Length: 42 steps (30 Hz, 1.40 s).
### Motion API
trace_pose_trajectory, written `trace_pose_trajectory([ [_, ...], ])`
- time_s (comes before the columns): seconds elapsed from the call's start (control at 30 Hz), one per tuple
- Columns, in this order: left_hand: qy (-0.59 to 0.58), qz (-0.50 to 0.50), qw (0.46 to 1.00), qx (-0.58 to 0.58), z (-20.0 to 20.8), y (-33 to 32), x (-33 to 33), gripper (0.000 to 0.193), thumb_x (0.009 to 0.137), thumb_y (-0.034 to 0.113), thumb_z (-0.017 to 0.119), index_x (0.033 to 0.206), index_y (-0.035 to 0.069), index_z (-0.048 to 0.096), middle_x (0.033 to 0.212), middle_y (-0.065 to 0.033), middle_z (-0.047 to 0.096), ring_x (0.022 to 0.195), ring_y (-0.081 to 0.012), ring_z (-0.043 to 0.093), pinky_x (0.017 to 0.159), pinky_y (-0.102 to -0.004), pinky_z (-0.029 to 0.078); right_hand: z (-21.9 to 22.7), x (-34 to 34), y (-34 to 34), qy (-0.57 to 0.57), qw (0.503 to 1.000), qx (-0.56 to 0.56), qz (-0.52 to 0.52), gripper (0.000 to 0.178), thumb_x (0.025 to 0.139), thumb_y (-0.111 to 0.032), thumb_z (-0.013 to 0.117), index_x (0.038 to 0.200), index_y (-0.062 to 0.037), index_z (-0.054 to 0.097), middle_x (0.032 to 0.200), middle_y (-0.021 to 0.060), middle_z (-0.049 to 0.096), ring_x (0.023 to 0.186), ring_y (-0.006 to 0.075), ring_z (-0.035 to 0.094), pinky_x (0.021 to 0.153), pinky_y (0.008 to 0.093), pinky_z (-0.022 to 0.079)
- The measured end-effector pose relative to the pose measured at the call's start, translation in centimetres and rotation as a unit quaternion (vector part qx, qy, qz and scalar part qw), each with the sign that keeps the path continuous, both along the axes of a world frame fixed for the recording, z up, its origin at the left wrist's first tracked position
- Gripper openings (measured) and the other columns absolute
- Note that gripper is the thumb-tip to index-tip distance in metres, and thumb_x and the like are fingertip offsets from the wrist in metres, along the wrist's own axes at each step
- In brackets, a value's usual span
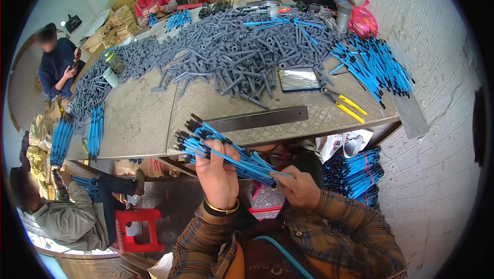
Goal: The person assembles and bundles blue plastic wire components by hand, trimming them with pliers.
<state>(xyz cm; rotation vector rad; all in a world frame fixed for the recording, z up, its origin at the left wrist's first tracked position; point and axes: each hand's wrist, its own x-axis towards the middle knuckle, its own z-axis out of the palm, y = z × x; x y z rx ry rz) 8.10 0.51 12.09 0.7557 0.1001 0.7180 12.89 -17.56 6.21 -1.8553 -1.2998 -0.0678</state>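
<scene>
At the frame's lower centre, the left hand (218, 172) grips a bundle of blue rods (247, 167) between thumb and fingers; the right hand (300, 188) pinches its right end. Ideally, keep the bundle aligned and the pinch light. Upper right, a red plastic bag (364, 22), and upper left, a lidded bottle (115, 63), have indistinct contents.
</scene>
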Motion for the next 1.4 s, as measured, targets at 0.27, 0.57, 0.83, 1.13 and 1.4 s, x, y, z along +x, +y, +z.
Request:
trace_pose_trajectory([
  [0.27, 0.014, 0.060, 0.993, 0.098, -0.6, 1.3, -1.6, 0.005, 0.087, 0.008, 0.054, 0.092, 0.008, 0.051, 0.073, -0.0046, 0.053, 0.067, -0.0157, 0.053, 0.062, -0.0294, 0.045, -1.7, -1.2, 1.6, 0.102, 0.988, 0.094, -0.060, 0.030, 0.081, -0.007, 0.054, 0.111, -0.0064, 0.054, 0.078, 0.0143, 0.056, 0.068, 0.0314, 0.057, 0.059, 0.0365, 0.047],
  [0.57, 0.088, -0.295, 0.941, 0.141, 1.6, 4.5, -4.1, 0.018, 0.084, 0.004, 0.056, 0.101, 0.003, 0.053, 0.096, -0.0166, 0.062, 0.087, -0.0276, 0.061, 0.081, -0.0395, 0.049, 1.2, 1.9, 0.4, 0.111, 0.988, -0.100, 0.050, 0.026, 0.084, -0.023, 0.055, 0.106, -0.0087, 0.057, 0.073, 0.0138, 0.057, 0.067, 0.0312, 0.057, 0.057, 0.0359, 0.044],
  [0.83, 0.247, -0.458, 0.853, -0.021, 5.4, 8.5, -1.0, 0.027, 0.085, 0.015, 0.054, 0.109, 0.001, 0.051, 0.100, -0.0184, 0.058, 0.088, -0.0285, 0.058, 0.082, -0.0388, 0.046, 5.4, 4.5, 4.0, 0.030, 0.969, 0.121, 0.216, 0.069, 0.073, -0.041, 0.067, 0.124, 0.0002, 0.041, 0.118, 0.0190, 0.047, 0.107, 0.0344, 0.047, 0.088, 0.0401, 0.040],
  [1.13, 0.430, -0.497, 0.630, -0.413, 7.8, 7.5, -6.3, 0.037, 0.086, 0.024, 0.052, 0.115, 0.001, 0.048, 0.096, -0.0140, 0.053, 0.087, -0.0252, 0.052, 0.082, -0.0364, 0.043, 3.8, 1.8, 8.4, 0.081, 0.919, 0.113, 0.369, 0.094, 0.067, -0.052, 0.068, 0.131, 0.0052, 0.028, 0.126, 0.0242, 0.040, 0.117, 0.0377, 0.040, 0.099, 0.0429, 0.031],
  [1.4, 0.201, -0.734, 0.417, -0.496, -11.6, 8.3, -11.6, 0.054, 0.089, 0.036, 0.045, 0.126, -0.001, 0.037, 0.116, -0.0205, 0.045, 0.110, -0.0325, 0.041, 0.093, -0.0503, 0.034, -5.9, 1.5, 7.3, 0.246, 0.909, -0.011, 0.337, 0.096, 0.067, -0.046, 0.072, 0.133, 0.0051, 0.025, 0.129, 0.0237, 0.039, 0.119, 0.0371, 0.039, 0.100, 0.0407, 0.031],
])
